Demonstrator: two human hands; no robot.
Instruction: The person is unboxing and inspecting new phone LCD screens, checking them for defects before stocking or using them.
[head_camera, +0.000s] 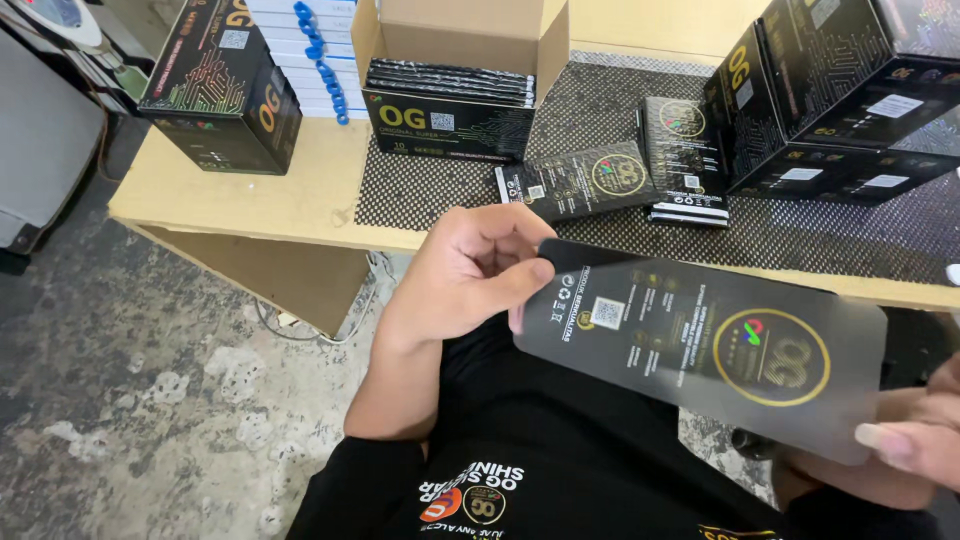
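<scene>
In the head view, below the front edge of the table (250, 195), the two hands hold a flat black packet (700, 345) in the air, over the lap. The packet has rounded corners and a gold ring emblem, and it tilts down toward 4 o'clock. The left hand (465, 275) is at the 9 o'clock end of the packet; its thumb lies on top of the corner and the curled fingers are under it, so it pinches this end. The right hand (915, 440) is at the 4 o'clock corner, mostly cut by the picture edge; one fingertip touches the lower corner, and I cannot tell how the other fingers stand.

The packet is apart from the table edge, with free room between them. At 12 o'clock from the hands, on a dotted mat (800, 235), lie two more packets (585, 180) and a small stack (685, 160). Behind them stands an open carton (455, 75) full of packets. Black boxes (840, 90) stand at 2 o'clock, and another black box (220, 85) at 10 o'clock. At 8 o'clock is open concrete floor (130, 370).
</scene>
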